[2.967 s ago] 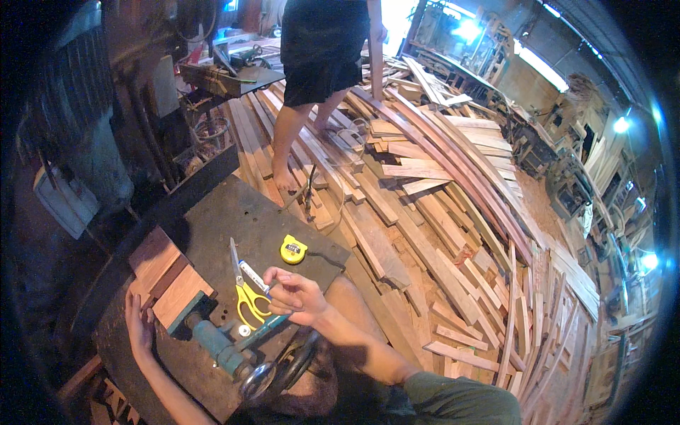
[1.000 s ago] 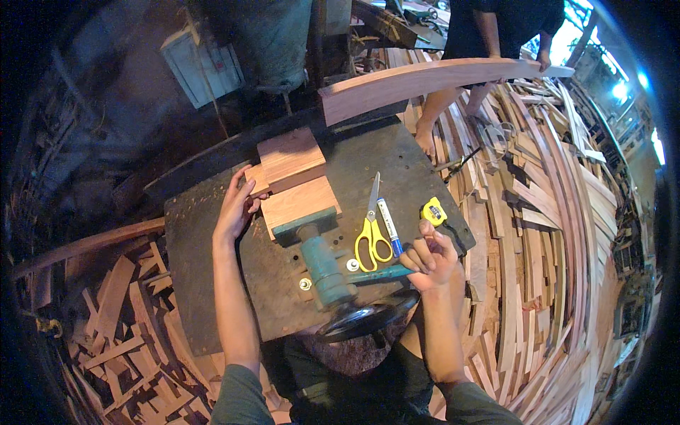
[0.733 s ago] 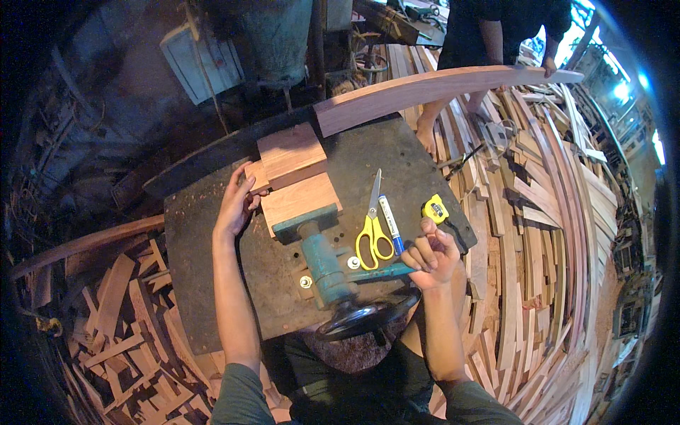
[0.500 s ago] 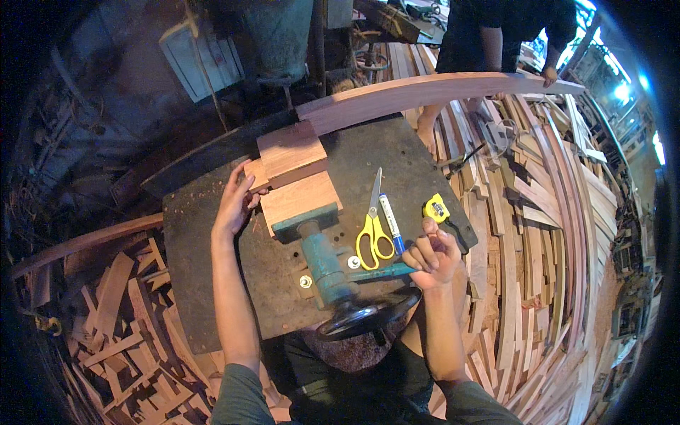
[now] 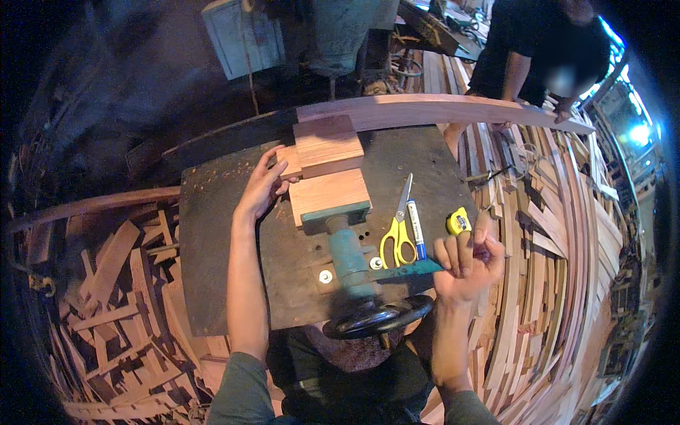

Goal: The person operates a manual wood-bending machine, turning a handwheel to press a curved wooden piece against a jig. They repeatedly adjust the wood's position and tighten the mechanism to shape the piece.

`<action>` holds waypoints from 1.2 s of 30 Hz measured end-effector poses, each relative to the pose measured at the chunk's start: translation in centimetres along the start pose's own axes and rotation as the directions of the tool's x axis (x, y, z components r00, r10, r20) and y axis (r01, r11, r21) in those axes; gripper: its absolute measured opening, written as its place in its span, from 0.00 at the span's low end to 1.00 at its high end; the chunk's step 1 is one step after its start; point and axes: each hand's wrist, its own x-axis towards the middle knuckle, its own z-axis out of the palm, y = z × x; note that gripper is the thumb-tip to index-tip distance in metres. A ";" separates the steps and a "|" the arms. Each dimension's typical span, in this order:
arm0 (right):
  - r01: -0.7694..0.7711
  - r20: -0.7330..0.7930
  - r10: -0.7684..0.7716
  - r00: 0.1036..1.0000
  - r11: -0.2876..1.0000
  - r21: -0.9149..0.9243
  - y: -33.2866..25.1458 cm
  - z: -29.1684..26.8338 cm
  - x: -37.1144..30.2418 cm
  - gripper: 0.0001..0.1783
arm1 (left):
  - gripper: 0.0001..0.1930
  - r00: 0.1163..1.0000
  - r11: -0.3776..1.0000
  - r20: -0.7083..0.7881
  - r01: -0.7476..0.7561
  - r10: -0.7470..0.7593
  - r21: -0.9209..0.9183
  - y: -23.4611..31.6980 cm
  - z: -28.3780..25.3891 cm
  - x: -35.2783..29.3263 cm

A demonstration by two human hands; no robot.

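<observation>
My left hand [image 5: 263, 185] grips a small wooden block [image 5: 288, 161] at the left side of a larger wooden block [image 5: 327, 145]. Between that block and the teal jaw of a screw clamp [image 5: 347, 251] lies another wooden block [image 5: 329, 190]. My right hand [image 5: 469, 263] is closed at the outer end of the clamp's teal lever [image 5: 407, 270], its fingers curled and partly hiding that end. A black handwheel [image 5: 379, 316] sits at the clamp's near end. Behind the blocks, a long curved plank [image 5: 439, 110] runs off to the right.
Yellow-handled scissors [image 5: 398, 241], a blue-and-white marker [image 5: 416, 230] and a yellow tape measure [image 5: 458, 221] lie on the dark worktable [image 5: 219, 269]. At the plank's far end a co-worker [image 5: 545, 57] holds it. Piled wood strips [image 5: 524, 304] and offcuts [image 5: 117, 312] flank the table.
The whole view has shifted, with the bench now farther right. The plank's near end reaches farther left behind the blocks. The co-worker shows more. Both my hands keep about the same hold.
</observation>
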 end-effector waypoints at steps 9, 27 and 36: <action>0.524 0.599 0.622 0.504 0.332 -0.785 11.7 18.0 2.5 0.11 | 0.27 0.999 1.000 -0.035 -0.016 0.015 -0.025 -0.4 -1.2 -0.5; 0.161 0.240 0.932 0.272 0.202 -0.966 13.7 15.2 2.1 0.20 | 0.28 0.993 0.986 0.045 -0.098 0.105 -0.135 -2.2 -2.3 0.8; 0.502 0.141 0.899 0.415 -0.097 -0.859 16.9 15.2 -3.0 0.20 | 0.24 0.978 0.995 0.197 -0.051 0.068 -0.088 -2.3 -1.6 1.2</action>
